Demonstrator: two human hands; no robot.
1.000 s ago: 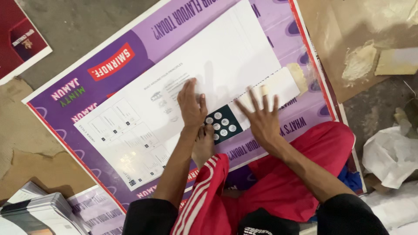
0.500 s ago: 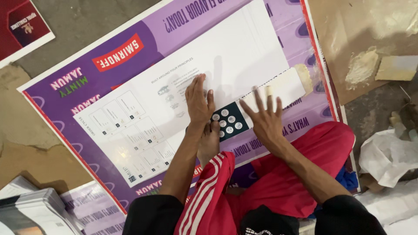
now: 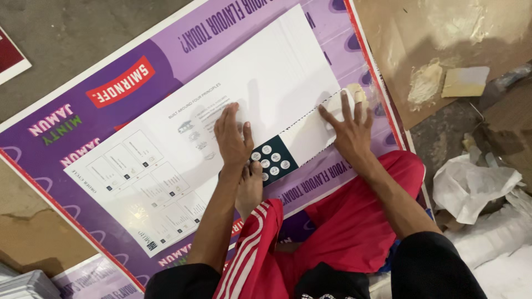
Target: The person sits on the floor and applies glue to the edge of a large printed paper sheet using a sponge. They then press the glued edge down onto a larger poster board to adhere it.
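A large white printed sheet [image 3: 166, 149] with small diagrams and a dark square of white dots [image 3: 272, 160] lies flat on a purple board [image 3: 66, 88] with a red edge. My left hand [image 3: 231, 135] presses flat on the middle of the sheet, fingers together. My right hand [image 3: 350, 130] lies spread on the sheet's right end, fingertips by a curled strip of backing paper [image 3: 354, 94]. A bare foot [image 3: 249, 188] rests on the sheet's near edge between my arms. Red trousers with white stripes [image 3: 332, 232] cover my legs below.
Brown cardboard [image 3: 443, 33] with glue patches and a yellow pad [image 3: 464, 81] lies at the right. Crumpled white paper [image 3: 476, 188] sits beside my right knee. Grey floor [image 3: 66, 33] shows top left, with more printed boards at the lower left [image 3: 94, 277].
My right hand has slid rightwards along the sheet to its end. My left hand has stayed pressed near the middle. The view has moved closer.
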